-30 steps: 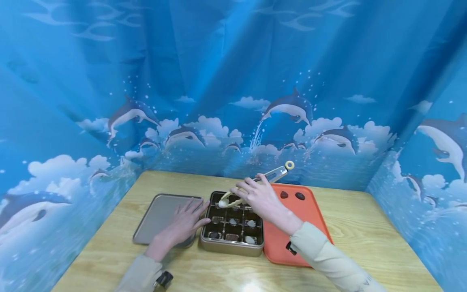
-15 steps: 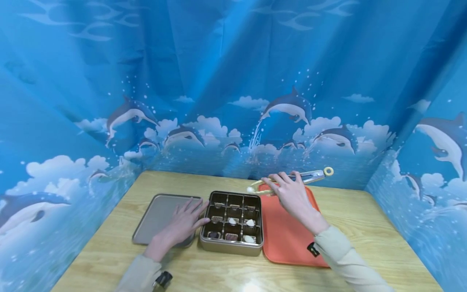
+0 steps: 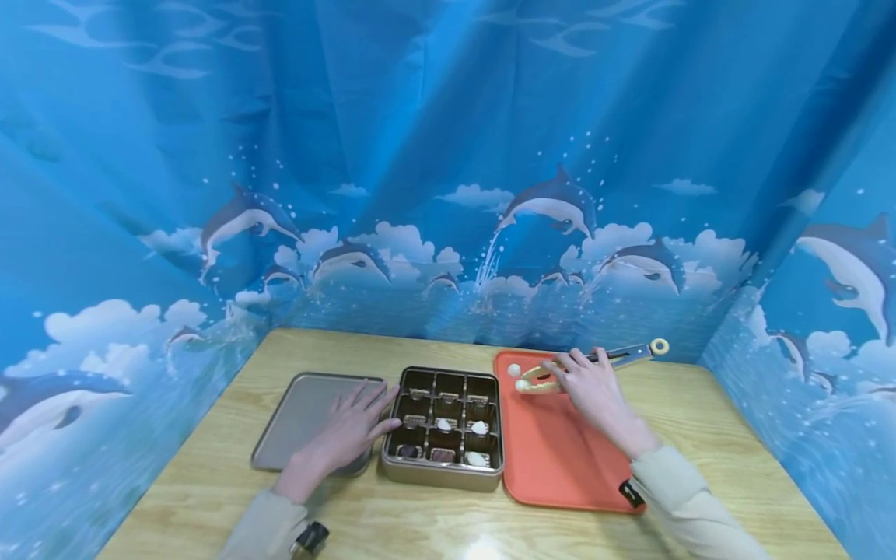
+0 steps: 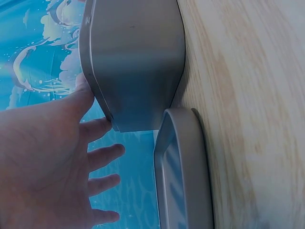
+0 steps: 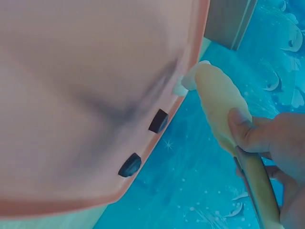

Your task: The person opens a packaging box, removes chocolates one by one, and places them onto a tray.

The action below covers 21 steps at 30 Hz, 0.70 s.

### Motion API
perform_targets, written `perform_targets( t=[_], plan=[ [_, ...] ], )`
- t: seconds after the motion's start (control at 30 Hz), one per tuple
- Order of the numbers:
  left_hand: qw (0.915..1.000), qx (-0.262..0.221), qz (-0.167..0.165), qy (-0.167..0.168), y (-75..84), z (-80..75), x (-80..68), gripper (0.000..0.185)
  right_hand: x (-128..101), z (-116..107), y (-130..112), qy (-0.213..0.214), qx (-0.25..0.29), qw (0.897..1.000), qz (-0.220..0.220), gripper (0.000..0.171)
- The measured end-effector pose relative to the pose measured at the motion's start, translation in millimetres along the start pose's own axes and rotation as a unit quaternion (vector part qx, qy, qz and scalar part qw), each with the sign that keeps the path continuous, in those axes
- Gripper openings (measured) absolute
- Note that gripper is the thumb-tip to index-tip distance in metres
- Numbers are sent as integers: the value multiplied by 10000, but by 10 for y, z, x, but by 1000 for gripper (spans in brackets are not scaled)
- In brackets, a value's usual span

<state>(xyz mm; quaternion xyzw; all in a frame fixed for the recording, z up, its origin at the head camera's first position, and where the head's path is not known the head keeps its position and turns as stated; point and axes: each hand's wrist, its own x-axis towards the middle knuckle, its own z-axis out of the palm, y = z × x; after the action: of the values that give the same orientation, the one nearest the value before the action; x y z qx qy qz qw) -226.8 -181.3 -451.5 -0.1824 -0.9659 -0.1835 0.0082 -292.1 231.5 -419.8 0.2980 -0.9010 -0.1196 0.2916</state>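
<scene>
My right hand [image 3: 584, 375] grips metal tongs [image 3: 619, 356] with cream tips, low over the far left corner of the orange tray [image 3: 560, 451]. A small white piece [image 3: 514, 370] sits at the tips; in the right wrist view the white piece [image 5: 180, 88] touches the cream tip [image 5: 217, 93], and I cannot tell whether it is still pinched. Two dark chocolates [image 5: 158, 120] lie on the orange tray [image 5: 81, 95] nearby. My left hand [image 3: 353, 424] rests flat on the grey lid [image 3: 301, 412], fingertips against the gold compartment box [image 3: 442, 467].
The box holds several chocolates in its nearer rows. Box, lid and tray lie side by side on a wooden table [image 3: 700, 435]. Blue dolphin-print curtains [image 3: 448, 194] close off the back and both sides. In the left wrist view the box's side [image 4: 133, 62] stands beside the lid [image 4: 183, 167].
My right hand carried the tongs and the white piece from the box's back row rightwards and down to the orange tray's far corner. The left hand stayed put.
</scene>
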Motion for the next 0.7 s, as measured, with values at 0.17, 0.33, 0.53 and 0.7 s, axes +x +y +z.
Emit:
perform_targets(
  t=[0.17,0.33,0.53,0.7],
  plan=[
    [10000,-6,-3,11,10,-12,-1,63,1,-5,-77,-254,-1,9997,-20,44],
    [10000,-13,13,26,24,-31,0,63,34,-21,-146,-383,-25,9992,-143,43],
    [10000,43,46,-3,26,-31,-6,64,20,3,-152,-354,107,9993,-39,50],
    [10000,56,63,28,19,-23,-14,64,39,-42,-80,-27,133,9997,212,55]
  ],
)
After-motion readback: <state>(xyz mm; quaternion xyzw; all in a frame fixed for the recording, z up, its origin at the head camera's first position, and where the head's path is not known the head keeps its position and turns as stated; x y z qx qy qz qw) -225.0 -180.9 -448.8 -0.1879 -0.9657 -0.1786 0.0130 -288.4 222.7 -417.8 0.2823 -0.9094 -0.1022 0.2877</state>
